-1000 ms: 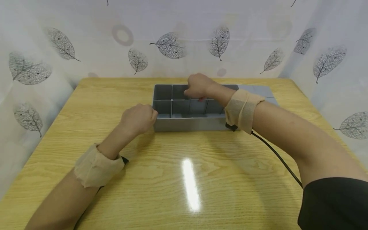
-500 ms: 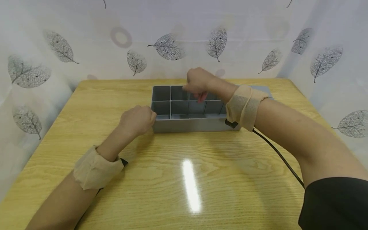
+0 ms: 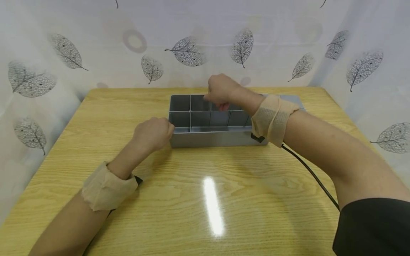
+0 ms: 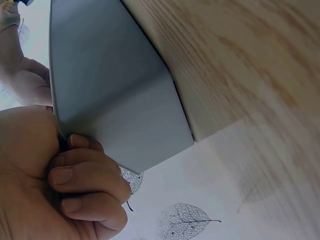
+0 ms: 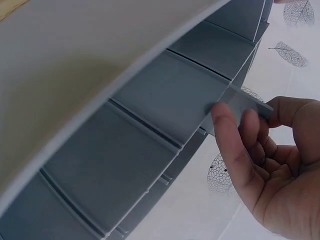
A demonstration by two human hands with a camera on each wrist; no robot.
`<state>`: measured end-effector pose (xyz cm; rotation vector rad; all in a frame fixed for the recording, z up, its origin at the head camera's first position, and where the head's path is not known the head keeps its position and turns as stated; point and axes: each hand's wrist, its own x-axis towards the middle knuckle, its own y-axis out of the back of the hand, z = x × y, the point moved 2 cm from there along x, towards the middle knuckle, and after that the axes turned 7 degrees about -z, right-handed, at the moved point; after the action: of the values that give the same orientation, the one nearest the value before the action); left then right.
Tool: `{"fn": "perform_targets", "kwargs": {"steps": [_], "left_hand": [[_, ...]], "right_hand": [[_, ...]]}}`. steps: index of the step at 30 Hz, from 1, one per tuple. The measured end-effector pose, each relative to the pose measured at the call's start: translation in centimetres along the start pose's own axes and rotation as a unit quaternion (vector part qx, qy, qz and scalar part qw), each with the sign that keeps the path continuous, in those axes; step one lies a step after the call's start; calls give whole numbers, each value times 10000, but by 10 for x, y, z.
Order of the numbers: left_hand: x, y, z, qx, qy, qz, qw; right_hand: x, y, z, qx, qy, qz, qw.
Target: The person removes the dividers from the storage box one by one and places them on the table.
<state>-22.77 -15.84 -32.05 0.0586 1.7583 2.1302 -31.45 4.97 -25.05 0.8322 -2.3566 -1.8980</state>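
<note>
A grey divided storage box (image 3: 217,139) stands on the table, with a long partition and several cross dividers inside. At its near left corner, my left hand (image 3: 152,133) grips the rim. The left wrist view shows the fingers (image 4: 82,175) curled over the end wall. My right hand (image 3: 222,90) is above the back row of compartments. In the right wrist view it pinches the edge of a thin grey divider (image 5: 241,102) between thumb and fingers, and one straighter finger touches the long partition. The divider's lower end is hidden behind that partition.
Flat grey panels (image 3: 291,99) lie to the right of the box, partly behind my right forearm. A black cable (image 3: 312,174) runs from the right wrist. The wooden table (image 3: 179,199) ends at a leaf-patterned curtain (image 3: 205,21).
My right hand has risen slightly above the back row, and more of its fingers shows below the palm. My left hand keeps its grip on the box corner.
</note>
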Motion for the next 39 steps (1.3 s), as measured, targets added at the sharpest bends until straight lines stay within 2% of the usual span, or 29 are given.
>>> {"fn": "perform_targets", "kwargs": {"steps": [11, 20, 23, 28, 39], "left_hand": [[0, 0, 0, 5, 36, 37, 10000], [-1, 2, 1, -49, 44, 7, 10000], [-1, 2, 1, -73, 15, 22, 10000], [-1, 1, 0, -80, 9, 18, 10000], [-1, -2, 0, -57, 52, 97, 9999]], "right_hand": [[-3, 3, -6, -358, 5, 182, 9992], [-3, 2, -10, -734, 113, 10, 9972], [-4, 3, -9, -447, 140, 0, 9989], [-8, 3, -5, 422, 45, -131, 9990], [-11, 4, -2, 1012, 222, -330, 9941]]}}
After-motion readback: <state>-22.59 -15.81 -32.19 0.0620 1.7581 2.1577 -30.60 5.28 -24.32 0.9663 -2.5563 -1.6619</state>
